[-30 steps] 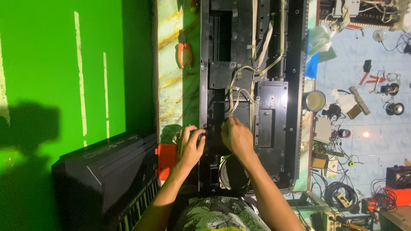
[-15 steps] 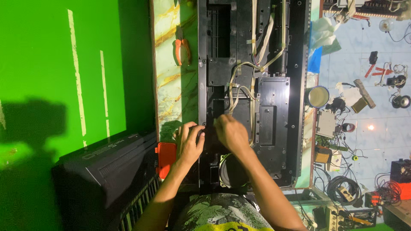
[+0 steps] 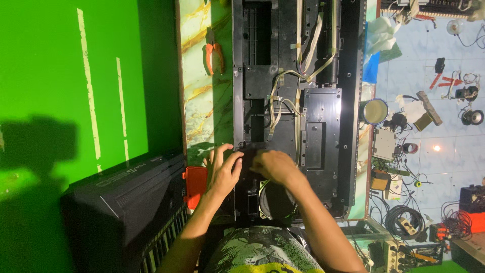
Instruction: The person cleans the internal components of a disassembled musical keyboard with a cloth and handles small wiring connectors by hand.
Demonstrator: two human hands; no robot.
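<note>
Black chassis (image 3: 298, 101) opened on the marble-patterned tabletop (image 3: 204, 101) is pressed at its near end by both hands — left (image 3: 222, 169) spread flat, right (image 3: 273, 166) curled, grip unclear — and pale cables (image 3: 283, 96) beyond are best left unsnagged.

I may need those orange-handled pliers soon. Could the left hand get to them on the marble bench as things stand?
Probably yes. The orange-handled pliers lie in the open on the marble bench, beside the black chassis, with nothing between them and the left hand. It would first have to let go of the chassis.
</note>
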